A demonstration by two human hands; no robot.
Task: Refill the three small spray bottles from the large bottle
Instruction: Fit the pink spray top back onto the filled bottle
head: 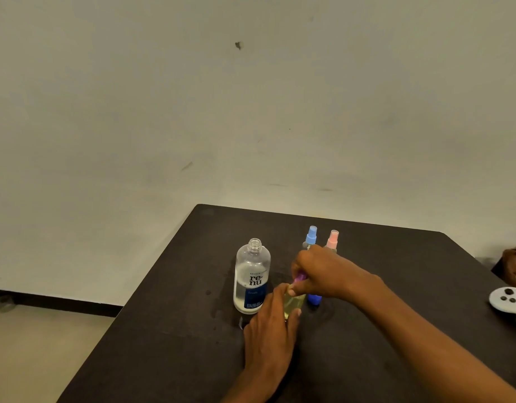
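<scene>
**Two hands at the neck of one small spray bottle**

The dark table (163,344) carries every item. The large bottle (252,277) stands upright near its centre, uncapped, mouth up, partly full of clear liquid.

Just right of it and nearer, the left hand (269,330) curls its fingers round the body of the small bottle (293,305), which holds yellowish liquid. The right hand (323,274), reaching in from the right, pinches the purple spray head (301,277). The step in hand appears to be turning this head on its neck; whether on or off cannot be told.

To do it well, the left hand should keep the body still and low over the table while the right hand alone turns. The head should stay square to the thread, and the body should not be squeezed, or liquid may spill from the neck.

The held bottle's long axis runs near vertical, head uppermost and tipped slightly to the far right. The nozzle's direction is hidden by fingers.

Farther off, behind the right hand, the blue-topped bottle (311,235) and the pink-topped bottle (333,239) stand upright side by side with their heads on. A small blue object (314,299) shows beneath the right hand, and its identity is unclear.
</scene>
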